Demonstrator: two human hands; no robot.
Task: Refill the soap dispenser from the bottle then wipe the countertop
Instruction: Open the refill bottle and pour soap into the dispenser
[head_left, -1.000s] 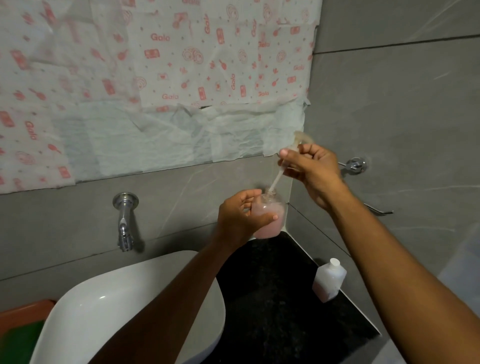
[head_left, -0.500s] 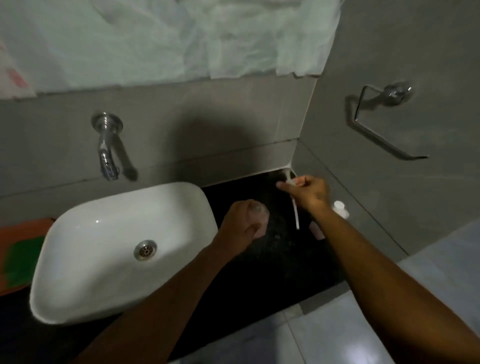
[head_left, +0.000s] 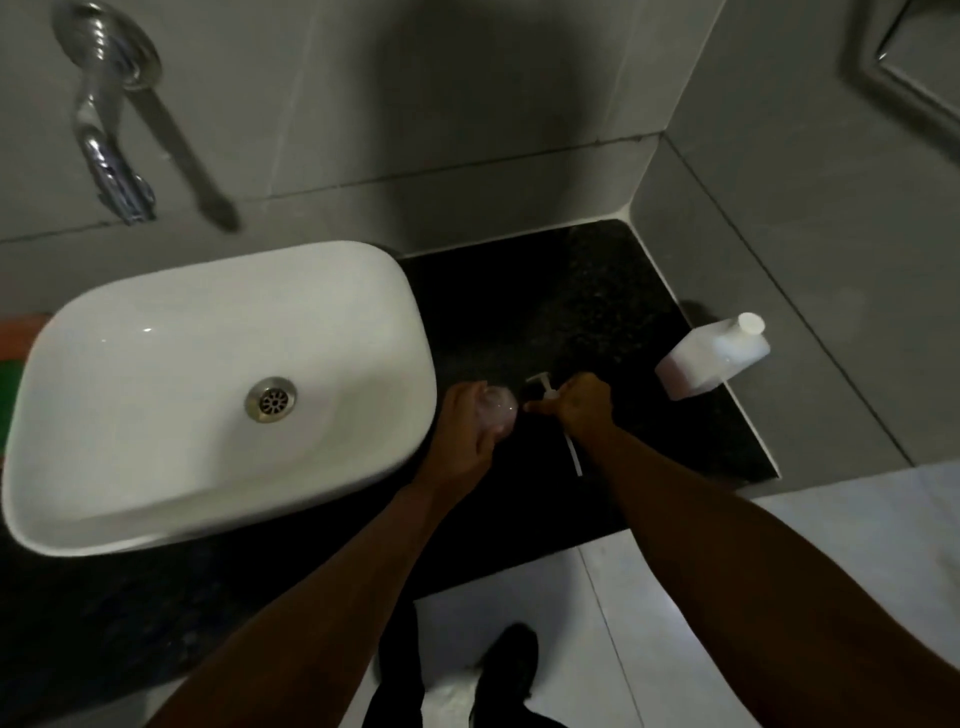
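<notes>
The soap dispenser (head_left: 497, 413), a small clear jar tinged pink, is gripped by the left hand (head_left: 467, 431) over the black countertop (head_left: 571, 312), just beside the white basin (head_left: 156, 415). Its pump (head_left: 545, 387) with white tube is pinched by the right hand (head_left: 579, 408). The white bottle (head_left: 714, 361) stands capped at the right edge.

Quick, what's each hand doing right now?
Left hand: grips the soap dispenser jar.
Right hand: holds the pump top, tube hanging out.
</notes>
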